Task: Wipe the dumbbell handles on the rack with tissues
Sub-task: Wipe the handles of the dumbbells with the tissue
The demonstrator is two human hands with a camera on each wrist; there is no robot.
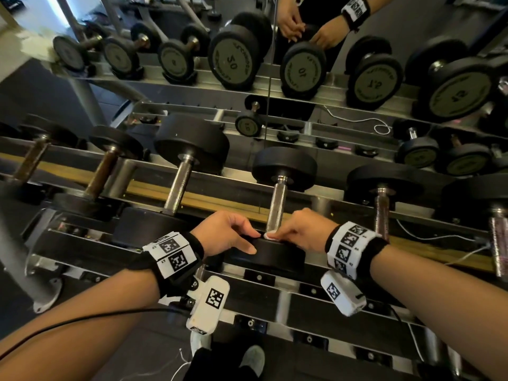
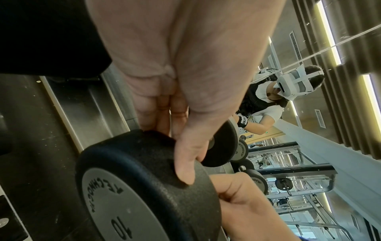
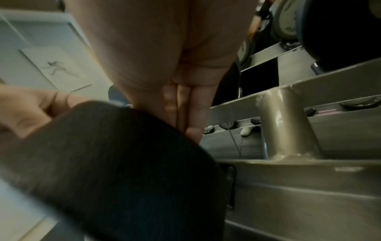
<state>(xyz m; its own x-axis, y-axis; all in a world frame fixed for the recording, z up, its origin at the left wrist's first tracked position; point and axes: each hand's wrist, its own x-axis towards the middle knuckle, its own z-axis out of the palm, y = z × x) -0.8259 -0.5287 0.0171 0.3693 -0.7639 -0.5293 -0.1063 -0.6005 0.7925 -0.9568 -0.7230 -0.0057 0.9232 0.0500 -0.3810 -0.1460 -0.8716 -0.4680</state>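
**Both hands at the near end of the 10 dumbbell**

Your left hand (image 1: 229, 235) sits at lower centre of the head view, thumb laid flat across the near black weight (image 1: 270, 253) of the dumbbell, fingers draped over its top edge; the fingers look relaxed, not clenched. In the left wrist view the same thumb (image 2: 185, 164) rests on the rubber rim above a grey face marked 10.

Your right hand (image 1: 303, 233) is just right of it, fingertips curled down, pinching a small white tissue (image 1: 270, 236) against the base of the metal handle (image 1: 277, 206), where handle meets weight. Right wrist view is blurred; tissue not visible there.

The dumbbell lies on the rack (image 1: 330, 298), handle running up-frame toward its far weight (image 1: 284, 166). Other dumbbells sit left and right along the same tier. A mirror (image 1: 302, 37) across the upper frame shows both hands reflected
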